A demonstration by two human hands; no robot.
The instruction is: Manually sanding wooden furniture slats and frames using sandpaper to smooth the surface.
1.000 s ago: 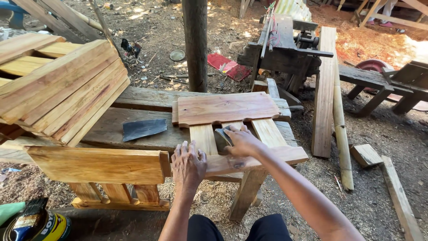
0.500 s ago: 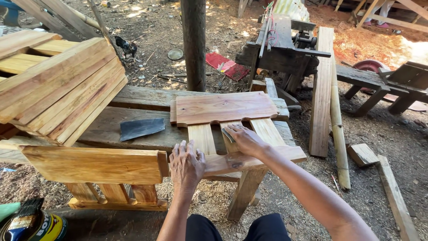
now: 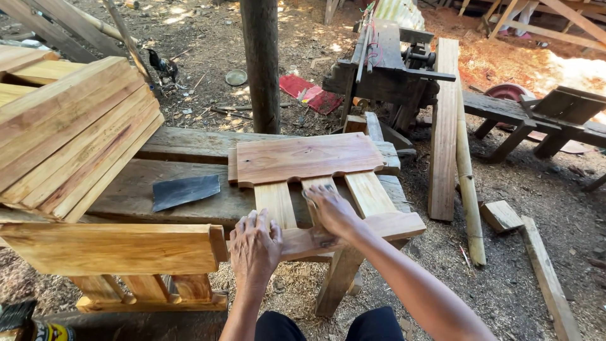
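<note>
**Both hands on slatted chair-back panel at workbench**

A slatted wooden panel, broad top board with three slats running down to a lower crosspiece, lies flat across a weathered plank workbench. The lower crosspiece overhangs the near edge of the bench, toward the person.

The left hand lies palm down with fingers spread, flat on the lower crosspiece at the foot of the left slat. It grips nothing; it only presses on the wood.

The right hand rests on the middle slat, fingers curled downward over it. A small pale edge shows under the fingertips, possibly a scrap of abrasive sheet, but it is too hidden to identify. Whether the hand is clamped on anything cannot be told.

A dark sheet of sandpaper lies loose on the bench, left of the panel and clear of both hands. A stack of light timber boards sits tilted at the left end of the bench. A second slatted panel stands against the near side of the bench, just left of the left hand. A round wooden post rises behind the bench. Sawdust and offcuts cover the ground.
</note>
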